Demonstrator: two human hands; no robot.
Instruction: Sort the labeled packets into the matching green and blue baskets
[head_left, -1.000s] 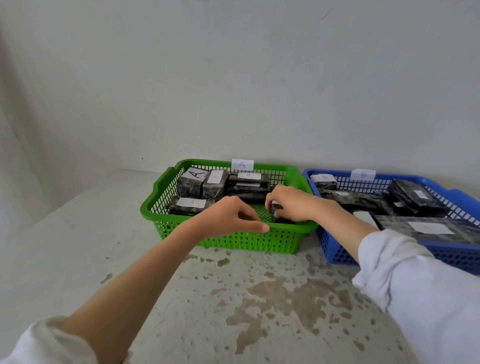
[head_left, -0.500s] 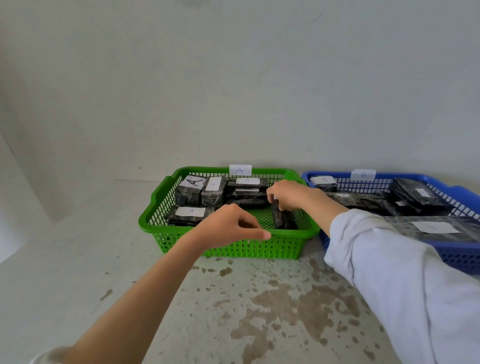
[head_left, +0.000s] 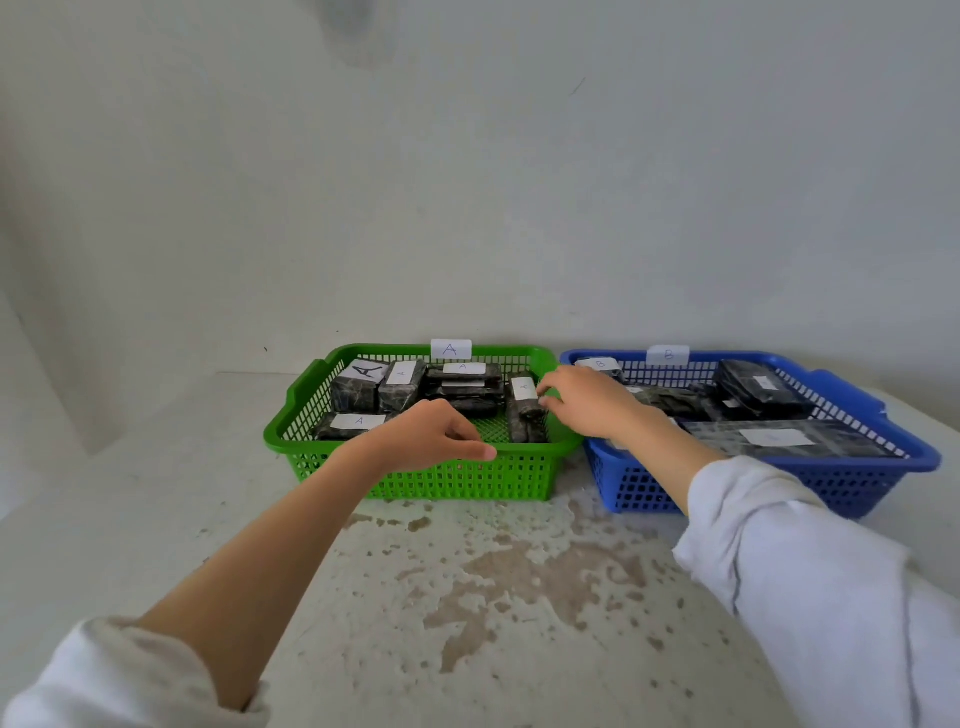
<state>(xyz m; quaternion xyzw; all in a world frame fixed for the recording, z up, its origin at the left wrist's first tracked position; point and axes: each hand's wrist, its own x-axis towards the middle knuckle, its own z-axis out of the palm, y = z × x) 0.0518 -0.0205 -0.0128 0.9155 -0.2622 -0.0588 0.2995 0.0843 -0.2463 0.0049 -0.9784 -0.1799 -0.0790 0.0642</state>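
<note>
A green basket (head_left: 415, 475) tagged A and a blue basket (head_left: 857, 480) tagged B stand side by side against the wall. Both hold several dark wrapped packets with white labels. A packet marked A (head_left: 523, 410) lies label up at the right end of the green basket. My right hand (head_left: 589, 402) reaches over the gap between the baskets, and its curled fingertips pinch that packet's right edge. My left hand (head_left: 431, 436) hovers over the green basket's front rim with loosely curled fingers, holding nothing.
The baskets sit on a pale, stained concrete surface (head_left: 493, 597) that runs toward me. A plain wall (head_left: 467, 208) rises right behind them. A large flat packet (head_left: 779, 441) fills the front of the blue basket.
My right hand has turned the packet from standing on edge to lying label up at the green basket's right end, then shifted right. The left hand has barely moved.
</note>
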